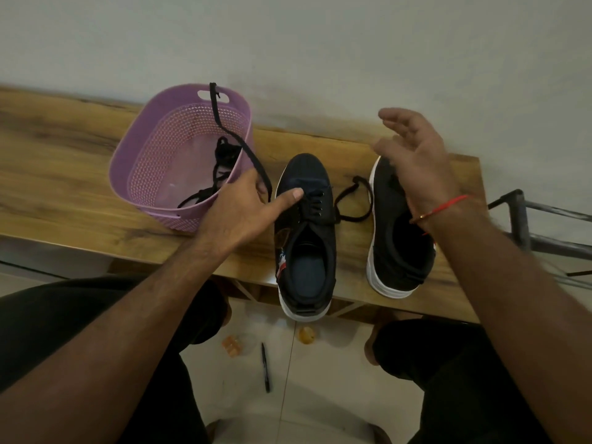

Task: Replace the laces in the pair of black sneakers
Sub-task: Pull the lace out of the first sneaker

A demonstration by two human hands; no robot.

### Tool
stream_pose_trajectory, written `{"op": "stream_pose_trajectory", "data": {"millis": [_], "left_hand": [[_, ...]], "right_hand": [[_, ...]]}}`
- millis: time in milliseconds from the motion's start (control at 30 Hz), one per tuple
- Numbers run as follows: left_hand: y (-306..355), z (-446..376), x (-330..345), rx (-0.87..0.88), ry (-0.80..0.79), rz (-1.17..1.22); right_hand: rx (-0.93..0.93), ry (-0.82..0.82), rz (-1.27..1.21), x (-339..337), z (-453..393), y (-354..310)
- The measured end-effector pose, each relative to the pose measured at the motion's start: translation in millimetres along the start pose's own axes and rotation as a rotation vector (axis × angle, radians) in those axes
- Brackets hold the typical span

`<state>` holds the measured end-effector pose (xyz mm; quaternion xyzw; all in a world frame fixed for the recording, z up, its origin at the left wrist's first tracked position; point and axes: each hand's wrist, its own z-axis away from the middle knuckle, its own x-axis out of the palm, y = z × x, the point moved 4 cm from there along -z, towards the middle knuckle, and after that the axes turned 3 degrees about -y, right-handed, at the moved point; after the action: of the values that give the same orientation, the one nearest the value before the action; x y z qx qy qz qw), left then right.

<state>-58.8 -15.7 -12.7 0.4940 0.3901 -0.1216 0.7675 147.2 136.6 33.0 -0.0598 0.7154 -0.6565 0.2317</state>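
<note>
Left hand (238, 205): fingers curled round a black lace (238, 141), thumb stretched out over the eyelet rows of the left sneaker (304, 238). The lace rises from this hand and arcs up over the far rim of the purple basket (145, 142).

Right hand (413, 155): raised above the toe of the right sneaker (395, 232), fingers spread and loosely bent, holding nothing. A red thread (443, 206) circles its wrist.

Left sneaker: black, white sole, stands on the counter (64, 174), heel overhanging the near edge. A small red, white and blue emblem sits on its left side; no lettering can be read. A lace end (354, 201) loops from its eyelets toward the right sneaker.

Right sneaker: just right of the left sneaker, apart from it, tilted onto its side; whether it is laced cannot be told.

Purple basket: left of the left sneaker, on the counter, a tangle of black laces (221, 165) inside.

Floor below the left sneaker: a black pen (266, 368) and small orange bits (231, 346).
</note>
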Motion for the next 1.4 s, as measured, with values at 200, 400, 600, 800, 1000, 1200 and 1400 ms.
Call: {"op": "stream_pose_trajectory", "data": {"millis": [200,400,600,800,1000,1200,1400], "left_hand": [[12.7,9.6,-17.3,0.197,0.27,0.218],[19.3,4.8,3.5,0.505,-0.096,-0.034],[20.2,4.4,6.7,0.589,-0.133,-0.05],[17.7,4.9,13.9,0.587,-0.138,-0.17],[14.4,0.6,9.0,0.57,-0.153,-0.07],[17.0,4.8,5.3,0.725,-0.105,-0.249],[14.7,5.8,11.3,0.75,-0.101,-0.336]], "right_hand": [[-0.412,-0.566,0.611,37.1,19.6,-8.1],[-0.335,-0.761,0.738,50.3,28.4,7.3],[-0.393,-0.743,0.724,53.0,28.0,7.8],[-0.364,-0.733,0.713,57.2,31.0,11.0],[-0.346,-0.711,0.659,58.3,34.9,7.3],[-0.275,-0.729,0.721,63.4,35.7,10.8],[-0.268,-0.728,0.715,66.1,38.5,9.7]]}}
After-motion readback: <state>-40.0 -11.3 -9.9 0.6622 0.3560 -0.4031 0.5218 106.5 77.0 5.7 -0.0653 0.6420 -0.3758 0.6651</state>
